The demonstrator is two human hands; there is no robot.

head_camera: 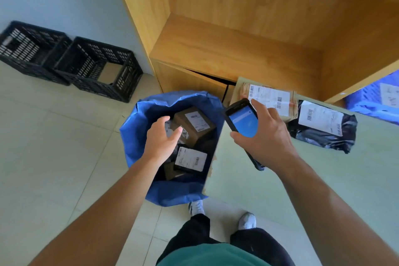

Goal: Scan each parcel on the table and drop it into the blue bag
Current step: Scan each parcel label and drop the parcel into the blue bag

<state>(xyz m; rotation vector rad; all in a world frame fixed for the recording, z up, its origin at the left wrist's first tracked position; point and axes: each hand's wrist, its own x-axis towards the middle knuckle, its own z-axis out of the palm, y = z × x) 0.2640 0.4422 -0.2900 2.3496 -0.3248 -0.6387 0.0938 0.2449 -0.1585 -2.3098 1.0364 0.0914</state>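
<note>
1. Left hand (160, 138) hovers over the mouth of the blue bag (133, 134), fingers spread and loose, palm down, holding nothing.
2. Right hand (262, 134) is wrapped around a dark handheld scanner (241, 117), thumb low on one edge and fingers curled over the other, its blue screen lit and tipped up toward the camera.
3. Down in the bag sits a brown cardboard box (194, 125) with a white label on top, just beyond the left fingertips.
4. Closer to the person, also inside the bag, lies a dark parcel (190, 160) with a white barcode label facing up; a smaller brown box edge peeks out beside it.
5. The bag stands on the tiled floor, pressed against the corner of the pale green table (323, 179).
6. On the table, behind the right hand, rests a brown taped parcel (267, 97) with a white shipping label, partly hidden by the scanner and fingers.
7. Just beside it to the right lies a black plastic mailer (323, 136), label up, crumpled at its edges.
8. Two black plastic crates (64, 58) sit side by side on the floor at the far left, well apart from the bag.
9. A wooden shelf unit (237, 39) rises behind bag and table.
10. White shoes show below, by the bag's near edge.
</note>
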